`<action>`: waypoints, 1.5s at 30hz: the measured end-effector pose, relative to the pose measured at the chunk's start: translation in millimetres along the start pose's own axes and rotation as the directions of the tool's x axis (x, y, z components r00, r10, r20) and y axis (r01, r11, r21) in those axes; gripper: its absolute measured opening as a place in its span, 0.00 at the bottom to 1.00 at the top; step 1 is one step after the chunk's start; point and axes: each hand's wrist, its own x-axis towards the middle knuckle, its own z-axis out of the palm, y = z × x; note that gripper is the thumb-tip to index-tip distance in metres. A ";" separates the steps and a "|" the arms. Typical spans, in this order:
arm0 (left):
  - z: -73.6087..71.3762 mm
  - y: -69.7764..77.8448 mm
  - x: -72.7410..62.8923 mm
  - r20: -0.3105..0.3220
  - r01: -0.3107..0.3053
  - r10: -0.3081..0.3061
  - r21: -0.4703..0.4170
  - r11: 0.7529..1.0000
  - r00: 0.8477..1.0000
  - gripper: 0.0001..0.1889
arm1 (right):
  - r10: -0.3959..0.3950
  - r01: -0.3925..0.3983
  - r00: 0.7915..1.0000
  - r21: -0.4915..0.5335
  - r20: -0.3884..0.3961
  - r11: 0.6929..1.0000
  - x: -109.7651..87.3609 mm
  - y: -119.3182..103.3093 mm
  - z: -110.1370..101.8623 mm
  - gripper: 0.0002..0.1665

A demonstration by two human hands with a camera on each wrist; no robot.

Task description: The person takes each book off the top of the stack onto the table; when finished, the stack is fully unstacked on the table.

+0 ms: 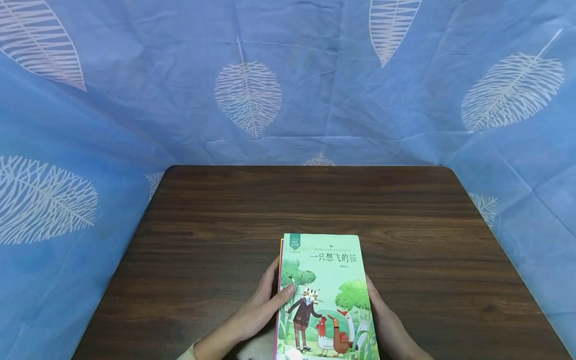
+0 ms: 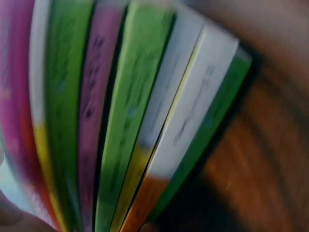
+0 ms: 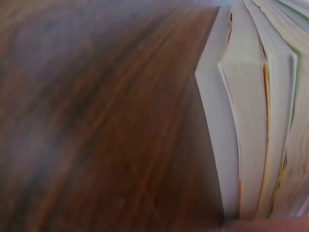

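A stack of several books stands at the near side of the table, topped by a light-green picture-covered book with a cat and birds on its front. My left hand grips the stack's left side, its thumb lying on the cover and its other fingers mostly hidden. Along the right edge, my right hand holds the stack, its fingertips hidden behind the books. Green, pink, white and yellow spines fill the left wrist view, slightly blurred. The right wrist view shows the pale page edges, with a bit of finger below them.
The dark wood-grain table extends behind and to both sides of the stack. Blue cloth with white leaf prints hangs around its back and sides.
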 end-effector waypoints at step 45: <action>-119.0 27.4 -21.4 0.124 -0.072 0.081 -0.075 0.995 0.989 0.28 | 0.100 -0.100 0.991 -0.007 0.092 0.995 5.3 -3.4 -0.2 0.50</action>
